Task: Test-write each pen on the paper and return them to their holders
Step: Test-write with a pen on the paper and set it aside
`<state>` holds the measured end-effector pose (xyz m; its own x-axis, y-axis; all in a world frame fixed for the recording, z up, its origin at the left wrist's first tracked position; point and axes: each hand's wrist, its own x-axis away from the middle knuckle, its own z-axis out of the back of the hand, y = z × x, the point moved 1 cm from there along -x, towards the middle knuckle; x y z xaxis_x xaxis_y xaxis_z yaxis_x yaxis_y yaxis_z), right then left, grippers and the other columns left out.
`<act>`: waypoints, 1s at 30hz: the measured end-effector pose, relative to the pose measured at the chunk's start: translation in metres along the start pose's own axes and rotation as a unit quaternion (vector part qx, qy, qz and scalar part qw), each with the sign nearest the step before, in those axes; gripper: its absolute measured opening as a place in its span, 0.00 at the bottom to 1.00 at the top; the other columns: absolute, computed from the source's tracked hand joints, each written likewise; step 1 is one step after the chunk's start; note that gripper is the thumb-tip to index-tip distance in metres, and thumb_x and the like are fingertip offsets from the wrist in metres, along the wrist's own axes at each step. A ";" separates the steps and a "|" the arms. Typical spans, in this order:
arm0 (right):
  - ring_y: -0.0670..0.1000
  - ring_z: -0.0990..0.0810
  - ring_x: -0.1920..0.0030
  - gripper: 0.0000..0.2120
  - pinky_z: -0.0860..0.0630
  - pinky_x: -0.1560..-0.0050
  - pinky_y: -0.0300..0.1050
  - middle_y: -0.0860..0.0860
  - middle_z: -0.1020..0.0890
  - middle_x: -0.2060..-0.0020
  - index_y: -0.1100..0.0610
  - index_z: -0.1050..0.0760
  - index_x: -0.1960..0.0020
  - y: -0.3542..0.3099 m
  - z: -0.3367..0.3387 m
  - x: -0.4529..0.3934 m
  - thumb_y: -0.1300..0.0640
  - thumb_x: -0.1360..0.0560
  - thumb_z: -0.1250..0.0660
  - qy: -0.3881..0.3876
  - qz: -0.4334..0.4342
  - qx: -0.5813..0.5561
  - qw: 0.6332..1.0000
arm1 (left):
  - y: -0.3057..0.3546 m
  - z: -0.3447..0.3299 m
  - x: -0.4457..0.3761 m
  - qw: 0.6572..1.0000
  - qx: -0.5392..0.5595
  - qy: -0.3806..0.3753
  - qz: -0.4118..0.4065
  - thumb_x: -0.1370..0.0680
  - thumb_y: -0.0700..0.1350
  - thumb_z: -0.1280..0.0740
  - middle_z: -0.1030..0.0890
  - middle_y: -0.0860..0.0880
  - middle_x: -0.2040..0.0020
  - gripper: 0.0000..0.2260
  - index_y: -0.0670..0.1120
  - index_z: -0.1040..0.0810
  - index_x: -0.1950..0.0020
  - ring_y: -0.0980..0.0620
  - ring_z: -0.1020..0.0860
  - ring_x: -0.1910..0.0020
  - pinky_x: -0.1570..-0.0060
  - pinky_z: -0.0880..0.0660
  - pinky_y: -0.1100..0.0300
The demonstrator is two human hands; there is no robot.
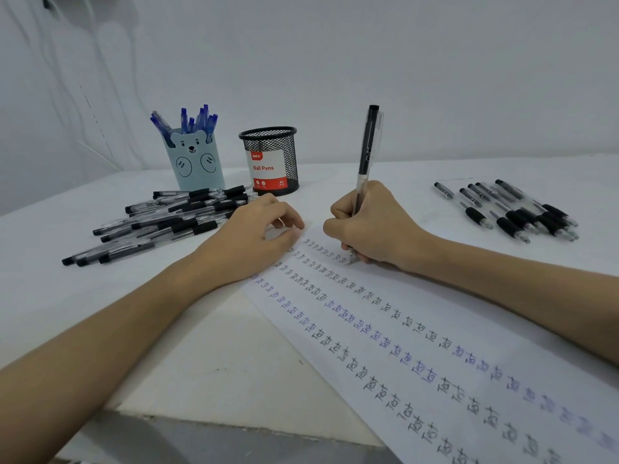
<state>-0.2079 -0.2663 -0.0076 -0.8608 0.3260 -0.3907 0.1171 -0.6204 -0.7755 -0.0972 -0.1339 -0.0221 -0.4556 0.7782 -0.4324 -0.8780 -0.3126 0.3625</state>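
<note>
right hand (371, 226) grips a black pen (366, 162) upright, tip on the paper (435, 346) at the far end of a row of marks, likely mid test-stroke. left hand (264, 229) rests on the sheet's far corner, fingers loosely curled, holding nothing, probably pinning it flat. bear holder (196, 164) has blue pens (194, 122). mesh holder (271, 159) shows only a label insert. black pens lie in a left pile (160, 222) and a right pile (512, 209), apparently sorting tested from untested.

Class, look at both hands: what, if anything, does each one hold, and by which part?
The right hand grips a black pen low on its barrel, near the tip, which touches the paper. The left hand holds nothing; it rests on the paper's edge.
</note>
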 end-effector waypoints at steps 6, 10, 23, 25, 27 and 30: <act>0.49 0.35 0.80 0.24 0.43 0.82 0.33 0.47 0.45 0.82 0.55 0.47 0.78 0.001 0.000 0.000 0.71 0.33 0.39 0.010 0.009 0.012 1.000 | 0.000 0.000 0.001 1.000 0.004 0.000 -0.004 0.23 0.45 0.35 0.25 0.51 0.49 0.04 0.53 0.22 0.51 0.60 0.25 0.51 0.57 0.37 0.79; 0.51 0.34 0.82 0.23 0.43 0.82 0.31 0.46 0.43 0.85 0.55 0.45 0.79 0.001 0.000 0.000 0.70 0.32 0.39 0.012 -0.008 0.006 1.000 | 0.000 0.001 0.000 1.000 0.002 -0.001 -0.003 0.23 0.44 0.35 0.24 0.51 0.49 0.04 0.52 0.22 0.51 0.61 0.26 0.51 0.57 0.37 0.80; 0.52 0.37 0.76 0.24 0.44 0.81 0.35 0.46 0.43 0.83 0.54 0.47 0.78 0.002 -0.001 -0.001 0.70 0.32 0.39 0.027 -0.026 0.000 0.999 | 0.000 0.001 0.001 1.000 -0.007 -0.011 0.011 0.23 0.45 0.35 0.24 0.53 0.49 0.05 0.51 0.21 0.49 0.61 0.26 0.50 0.57 0.37 0.79; 0.52 0.36 0.78 0.24 0.44 0.82 0.34 0.44 0.42 0.86 0.54 0.45 0.79 0.003 0.000 -0.001 0.70 0.31 0.38 0.039 -0.050 -0.020 0.998 | 0.001 0.002 0.001 1.000 -0.014 -0.014 0.011 0.22 0.46 0.35 0.24 0.53 0.49 0.05 0.51 0.21 0.49 0.60 0.26 0.50 0.57 0.36 0.79; 0.50 0.37 0.83 0.21 0.44 0.81 0.31 0.47 0.35 0.86 0.57 0.38 0.77 0.004 0.006 -0.002 0.65 0.29 0.35 0.037 -0.102 -0.079 0.991 | 0.002 0.003 0.002 1.000 -0.018 -0.017 0.011 0.23 0.49 0.35 0.24 0.54 0.48 0.05 0.53 0.21 0.49 0.61 0.25 0.50 0.57 0.36 0.77; 0.49 0.37 0.82 0.19 0.43 0.77 0.34 0.50 0.31 0.84 0.59 0.34 0.75 0.001 0.017 -0.007 0.59 0.27 0.35 0.015 -0.159 -0.131 0.978 | 0.007 0.006 0.005 1.000 0.001 -0.025 0.007 0.27 0.63 0.35 0.25 0.59 0.48 0.14 0.56 0.21 0.49 0.63 0.26 0.50 0.56 0.36 0.74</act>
<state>-0.2101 -0.2811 0.0031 -0.8594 0.4968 -0.1205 -0.0279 -0.2809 -0.9593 -0.1047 -0.1290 -0.0167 -0.4608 0.7992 -0.3858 -0.8710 -0.3238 0.3696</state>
